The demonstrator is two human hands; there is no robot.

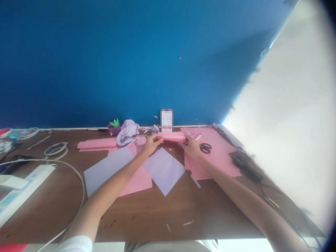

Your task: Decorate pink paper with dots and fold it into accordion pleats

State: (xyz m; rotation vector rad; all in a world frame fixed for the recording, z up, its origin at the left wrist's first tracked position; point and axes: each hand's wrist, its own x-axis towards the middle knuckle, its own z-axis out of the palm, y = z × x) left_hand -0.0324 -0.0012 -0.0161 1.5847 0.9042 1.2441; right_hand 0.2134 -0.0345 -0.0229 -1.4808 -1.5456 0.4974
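Note:
Both my hands hold a folded strip of pink paper (172,137) by its two ends, near the back of the table. My left hand (152,144) pinches the left end. At the right end, my right hand (192,148) grips the strip, and a thin white pen-like stick (198,137) shows by its fingers; I cannot tell if it is held. Below the strip lies a lilac paper square (165,171), turned cornerwise. Black-handled scissors (205,148) rest on a large pink sheet (217,157) beside my right hand. Behind the strip a phone (167,120) stands upright.
On the left are a folded pink paper (97,144), crumpled lilac paper (127,132), a lilac sheet (105,169), coiled cable (56,149) and a white power strip (23,192). A dark device (245,164) with a cord sits at right. A blue wall (131,63) rises behind the table.

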